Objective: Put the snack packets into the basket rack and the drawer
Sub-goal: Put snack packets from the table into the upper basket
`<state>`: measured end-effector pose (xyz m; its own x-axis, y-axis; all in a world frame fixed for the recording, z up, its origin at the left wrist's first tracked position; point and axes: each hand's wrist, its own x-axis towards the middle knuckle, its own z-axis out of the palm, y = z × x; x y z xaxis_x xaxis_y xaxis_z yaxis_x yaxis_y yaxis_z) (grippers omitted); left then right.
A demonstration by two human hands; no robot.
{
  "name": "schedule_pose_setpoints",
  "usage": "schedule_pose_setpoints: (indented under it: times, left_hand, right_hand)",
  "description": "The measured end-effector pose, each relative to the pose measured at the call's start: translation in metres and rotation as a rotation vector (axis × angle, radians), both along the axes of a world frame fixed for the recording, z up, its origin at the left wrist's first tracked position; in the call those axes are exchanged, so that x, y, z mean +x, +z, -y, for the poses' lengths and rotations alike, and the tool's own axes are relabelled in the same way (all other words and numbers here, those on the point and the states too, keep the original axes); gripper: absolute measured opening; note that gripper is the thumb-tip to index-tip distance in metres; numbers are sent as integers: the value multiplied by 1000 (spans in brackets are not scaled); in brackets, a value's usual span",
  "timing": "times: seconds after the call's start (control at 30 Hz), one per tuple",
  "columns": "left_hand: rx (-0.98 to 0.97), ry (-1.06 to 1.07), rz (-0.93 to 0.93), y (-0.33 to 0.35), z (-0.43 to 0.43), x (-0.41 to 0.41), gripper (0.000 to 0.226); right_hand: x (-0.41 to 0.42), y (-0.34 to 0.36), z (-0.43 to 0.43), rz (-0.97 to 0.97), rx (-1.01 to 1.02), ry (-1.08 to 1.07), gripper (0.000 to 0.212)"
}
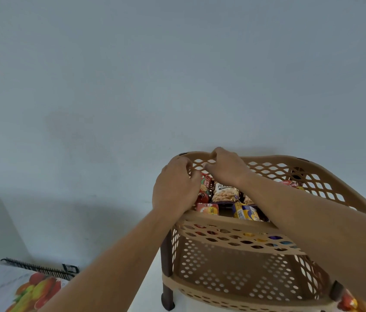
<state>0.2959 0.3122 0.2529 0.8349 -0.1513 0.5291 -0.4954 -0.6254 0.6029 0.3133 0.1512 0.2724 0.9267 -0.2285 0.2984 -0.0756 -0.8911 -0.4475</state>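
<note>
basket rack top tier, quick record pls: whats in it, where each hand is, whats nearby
rack: tan lattice basket rack, dark brown legs
top tier: red packet, white peanut packet, orange packet, yellow-blue packet
left: left hand at the tier's left end, against the red packet; grip unclear
right: right hand with fingers curled at the back wall; what it holds is hidden
nearby: fruit-print cloth, black toothed object
</note>
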Motion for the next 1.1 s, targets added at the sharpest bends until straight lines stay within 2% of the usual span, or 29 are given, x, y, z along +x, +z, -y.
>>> schedule_pose_setpoints:
  times: [0.13,0.3,0.37,0.5,0.67,0.9,1.1]
  left_hand:
    - [-82,9,76,2,-1,-8,26]
    - [-99,-4,169,2,-2,-14,33]
    - [-58,-19,219,2,-4,-18,35]
    - [164,-62,352,4,-6,-33,50]
    - [175,-80,456,-24,0,-64,55]
    - [359,-65,425,-71,1,-96,65]
    - [323,5,438,-88,5,-108,74]
  right_hand:
    - [-39,6,5,46,16,36,44]
    - [-106,2,25,68,-85,25,37]
    - [-134,0,34,91,-154,-20,41]
    - [-178,-2,46,127,-277,-88,49]
    - [-212,-21,52,210,-360,-130,60]
    - [-248,-73,58,255,-472,-159,65]
    - [-266,-90,67,282,-444,-96,72]
